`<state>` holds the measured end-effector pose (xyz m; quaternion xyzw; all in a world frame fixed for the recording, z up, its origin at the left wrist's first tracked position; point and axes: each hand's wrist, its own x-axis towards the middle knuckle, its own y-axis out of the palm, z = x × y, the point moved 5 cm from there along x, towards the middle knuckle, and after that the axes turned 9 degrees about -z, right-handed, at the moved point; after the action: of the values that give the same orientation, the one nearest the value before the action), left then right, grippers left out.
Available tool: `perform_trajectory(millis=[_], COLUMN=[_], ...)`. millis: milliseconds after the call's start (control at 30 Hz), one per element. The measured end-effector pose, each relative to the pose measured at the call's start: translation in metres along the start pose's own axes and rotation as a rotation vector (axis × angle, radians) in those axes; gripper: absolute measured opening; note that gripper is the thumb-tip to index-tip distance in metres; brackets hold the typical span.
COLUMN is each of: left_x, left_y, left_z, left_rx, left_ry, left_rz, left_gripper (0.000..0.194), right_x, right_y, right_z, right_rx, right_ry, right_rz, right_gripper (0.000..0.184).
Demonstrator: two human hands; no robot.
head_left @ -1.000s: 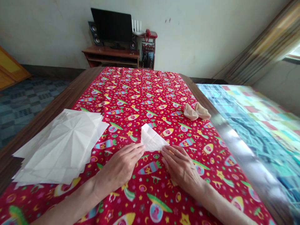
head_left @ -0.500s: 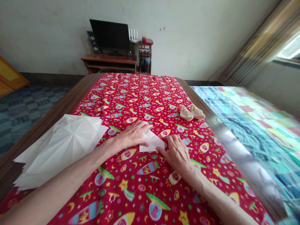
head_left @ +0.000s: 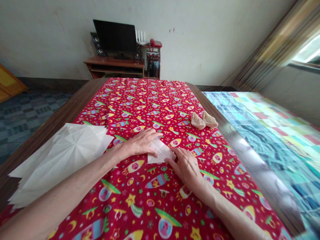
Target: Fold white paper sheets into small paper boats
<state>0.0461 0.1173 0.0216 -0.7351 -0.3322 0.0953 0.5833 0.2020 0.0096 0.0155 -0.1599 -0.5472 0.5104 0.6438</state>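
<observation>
Pinching the folded white paper (head_left: 162,152) by its right corner, just below the frame's centre, is your right hand (head_left: 187,163); your left hand (head_left: 142,142) curves over the paper's left edge, grip unclear. Likely light, crisp and easily creased, it suits gentle pressure along folded edges.

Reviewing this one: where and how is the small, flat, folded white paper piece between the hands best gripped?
Probably by its left and right edges, coming in low from both sides with light thumb-and-finger pinches. The small, flat, folded white paper piece lies on the red rocket-patterned cloth, so its thin edges offer the likeliest hold. The left hand and right hand are at those sides.
</observation>
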Motion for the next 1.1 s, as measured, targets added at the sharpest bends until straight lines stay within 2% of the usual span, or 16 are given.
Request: perform_trajectory(millis=[67, 167, 333, 433, 600, 700, 767, 933, 1100], left_x=[0.003, 0.003, -0.012, -0.021, -0.021, -0.019, -0.020, -0.034, -0.046], left_y=[-0.001, -0.005, -0.010, -0.007, 0.000, 0.002, 0.000, -0.011, -0.014], left_z=[0.000, 0.001, -0.004, -0.009, -0.002, 0.002, 0.002, -0.014, -0.031], left_rx=[-0.010, -0.025, 0.076, 0.048, -0.096, -0.151, -0.155, -0.005, 0.190], left_ry=[0.009, -0.049, -0.248, -0.302, -0.316, -0.302, -0.263, -0.049, 0.063], left_rz=[0.006, -0.012, -0.146, -0.211, -0.252, -0.234, -0.237, -0.280, -0.154], left_gripper=[0.078, 0.065, 0.030, 0.025, 0.018, 0.011, 0.009, 0.010, 0.012], right_x=[0.000, 0.006, 0.031, 0.041, 0.046, 0.043, 0.041, 0.034, 0.029], right_y=[0.004, 0.008, 0.006, 0.009, 0.017, 0.022, 0.022, 0.014, 0.005], right_z=[-0.003, -0.007, -0.018, -0.025, -0.027, -0.028, -0.028, -0.023, -0.014], right_rx=[-0.006, 0.020, 0.091, 0.154, 0.185, 0.227, 0.247, 0.166, 0.063], right_ry=[0.030, 0.065, -0.082, -0.117, -0.019, 0.011, -0.028, -0.233, -0.415], right_rz=[0.035, 0.080, 0.082, 0.137, 0.177, 0.138, 0.099, 0.057, 0.072], right_gripper=[0.010, 0.016, 0.011, 0.006, 0.008, 0.008, 0.009, 0.016, 0.019])
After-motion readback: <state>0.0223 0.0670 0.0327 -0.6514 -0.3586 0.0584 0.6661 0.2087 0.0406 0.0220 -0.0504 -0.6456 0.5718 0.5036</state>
